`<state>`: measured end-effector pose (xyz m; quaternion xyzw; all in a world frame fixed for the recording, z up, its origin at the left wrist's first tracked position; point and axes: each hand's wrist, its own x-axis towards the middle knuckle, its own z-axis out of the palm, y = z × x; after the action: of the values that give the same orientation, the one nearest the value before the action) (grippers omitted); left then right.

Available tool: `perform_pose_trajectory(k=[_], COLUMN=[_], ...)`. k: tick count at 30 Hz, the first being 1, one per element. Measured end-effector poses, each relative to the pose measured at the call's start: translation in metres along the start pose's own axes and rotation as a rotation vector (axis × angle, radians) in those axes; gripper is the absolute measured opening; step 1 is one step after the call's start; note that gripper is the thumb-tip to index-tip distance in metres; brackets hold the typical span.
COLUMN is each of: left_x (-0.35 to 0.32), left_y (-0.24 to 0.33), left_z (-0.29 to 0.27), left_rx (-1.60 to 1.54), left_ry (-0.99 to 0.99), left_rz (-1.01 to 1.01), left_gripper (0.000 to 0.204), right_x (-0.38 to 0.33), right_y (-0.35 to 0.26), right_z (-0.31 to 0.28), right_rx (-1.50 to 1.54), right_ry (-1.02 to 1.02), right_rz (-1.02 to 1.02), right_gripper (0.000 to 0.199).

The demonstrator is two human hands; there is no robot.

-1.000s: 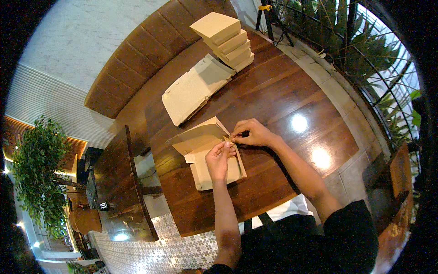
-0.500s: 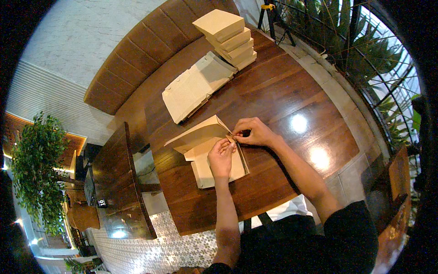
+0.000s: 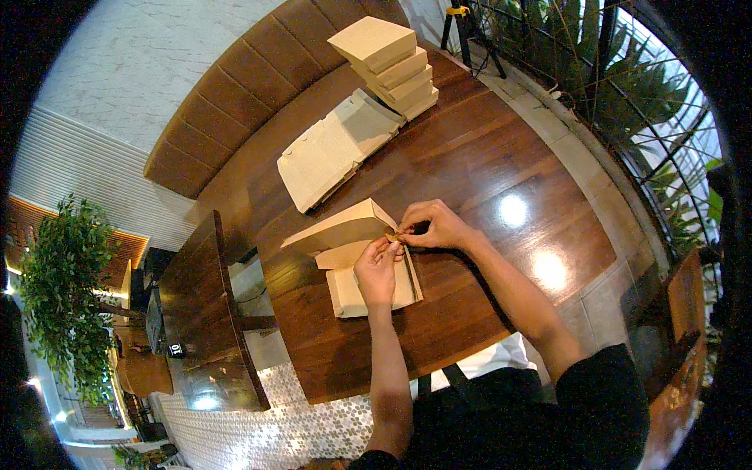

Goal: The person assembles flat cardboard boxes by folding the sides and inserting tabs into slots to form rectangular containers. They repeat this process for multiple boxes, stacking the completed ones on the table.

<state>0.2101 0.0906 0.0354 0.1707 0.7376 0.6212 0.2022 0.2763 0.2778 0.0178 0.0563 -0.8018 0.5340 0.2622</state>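
Left hand (image 3: 377,270) and right hand (image 3: 437,227) pinch tight, apparently on a corner flap (image 3: 394,236) of the open brown cardboard box (image 3: 338,230), on the glossy brown wooden surface (image 3: 313,345); pulling too hard could tear it!

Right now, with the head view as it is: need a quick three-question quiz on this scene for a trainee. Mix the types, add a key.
1. True or false: the left hand and the right hand are at opposite ends of the open cardboard box.

2. Multiple choice: in the picture, where is the stack of boxes relative to the flat cardboard?
A) above and to the right
B) below and to the left
C) directly below

3. Fill in the blank: the long padded bench is ____ in colour.

Key:
1. False; their fingertips come together at the box's right side.
2. A
3. brown
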Motion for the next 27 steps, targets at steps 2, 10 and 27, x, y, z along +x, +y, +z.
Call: perform_pose_trajectory(k=[2, 10, 27], left_x=[-0.001, -0.001, -0.018], left_y=[0.001, 0.001, 0.007], left_z=[0.000, 0.001, 0.005], left_rx=[0.021, 0.090, 0.027], left_ry=[0.003, 0.031, -0.235], left_rz=[0.014, 0.015, 0.038], left_gripper=[0.025, 0.024, 0.060], right_x=[0.000, 0.000, 0.000], right_y=[0.000, 0.000, 0.014], right_z=[0.001, 0.004, -0.001], right_rx=[-0.011, -0.038, 0.085], right_ry=[-0.003, 0.010, -0.025], right_rz=[0.001, -0.041, 0.181], right_gripper=[0.017, 0.016, 0.018])
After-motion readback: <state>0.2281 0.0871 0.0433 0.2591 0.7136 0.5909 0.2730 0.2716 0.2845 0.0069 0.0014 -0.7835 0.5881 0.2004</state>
